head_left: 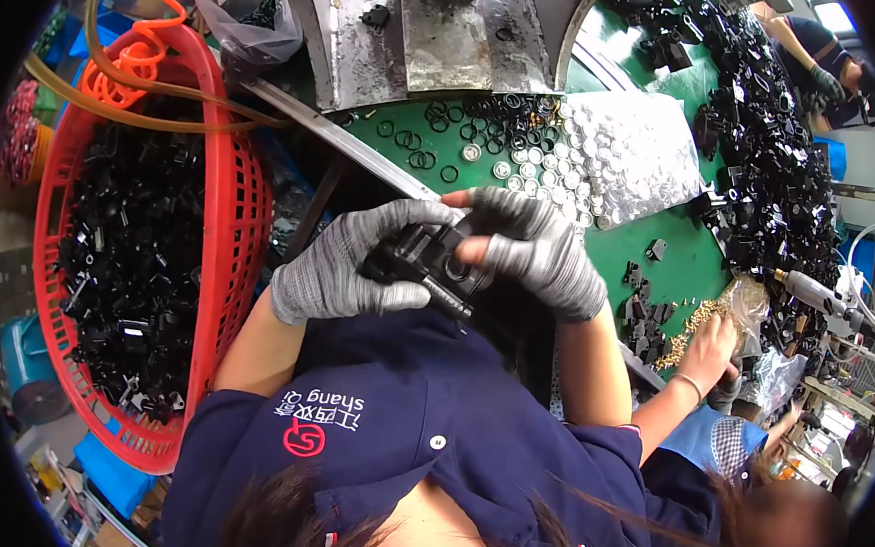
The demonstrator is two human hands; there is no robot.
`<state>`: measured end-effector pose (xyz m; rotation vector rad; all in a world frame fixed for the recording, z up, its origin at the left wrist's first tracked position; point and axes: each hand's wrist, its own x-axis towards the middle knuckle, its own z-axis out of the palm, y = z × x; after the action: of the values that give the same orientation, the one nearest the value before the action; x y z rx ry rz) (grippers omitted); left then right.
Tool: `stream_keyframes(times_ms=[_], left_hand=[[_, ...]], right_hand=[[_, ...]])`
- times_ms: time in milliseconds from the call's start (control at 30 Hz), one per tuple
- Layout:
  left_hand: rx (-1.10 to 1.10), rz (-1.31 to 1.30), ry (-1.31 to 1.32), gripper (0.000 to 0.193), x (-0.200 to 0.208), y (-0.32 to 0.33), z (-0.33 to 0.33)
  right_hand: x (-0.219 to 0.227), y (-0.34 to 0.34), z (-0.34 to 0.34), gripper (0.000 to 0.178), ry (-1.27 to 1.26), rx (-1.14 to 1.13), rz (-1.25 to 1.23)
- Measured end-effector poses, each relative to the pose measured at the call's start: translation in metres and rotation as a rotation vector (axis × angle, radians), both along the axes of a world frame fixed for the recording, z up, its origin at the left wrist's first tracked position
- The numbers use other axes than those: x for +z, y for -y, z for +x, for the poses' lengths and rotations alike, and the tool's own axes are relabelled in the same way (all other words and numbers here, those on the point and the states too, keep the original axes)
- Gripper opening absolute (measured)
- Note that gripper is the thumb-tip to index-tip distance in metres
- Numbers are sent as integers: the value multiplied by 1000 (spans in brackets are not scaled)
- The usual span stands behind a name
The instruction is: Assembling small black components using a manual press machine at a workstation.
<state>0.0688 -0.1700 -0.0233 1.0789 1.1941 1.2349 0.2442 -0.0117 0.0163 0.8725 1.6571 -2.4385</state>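
Observation:
A black plastic housing (436, 261) with a round opening is held up in front of my chest. My left hand (343, 263), in a grey striped glove with bare fingertips, is closed around its left side. My right hand (539, 255), gloved the same way, curls in from the right. Its bare thumb tip lies against the housing near the opening, and its other fingers reach over the top, slightly blurred. Beyond my hands, black rubber rings (437, 118) and small round silver-white caps (554, 175) are spread over the green tabletop (673, 278).
A red plastic basket (219, 210) full of black parts stands at my left. A metal machine stand (441, 48) rises ahead. Black parts (765, 163) heap up at the far right. A co-worker's hand (708, 350) is over brass pieces (682, 339) at right; another person (821, 66) works farther off.

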Motion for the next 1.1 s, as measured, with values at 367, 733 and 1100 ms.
stream_keyframes(times_ms=[367, 733, 1100], left_hand=[[439, -76, 5, 66, -9, -12, 4], [458, -33, -46, 66, 2, -20, 12], [642, 185, -112, 61, -3, -23, 18]], right_hand=[[-47, -31, -44, 15, 101, 221, 1761], [-15, 4, -37, 22, -363, -216, 1531], [-34, 27, -34, 47, -463, -300, 1619]])
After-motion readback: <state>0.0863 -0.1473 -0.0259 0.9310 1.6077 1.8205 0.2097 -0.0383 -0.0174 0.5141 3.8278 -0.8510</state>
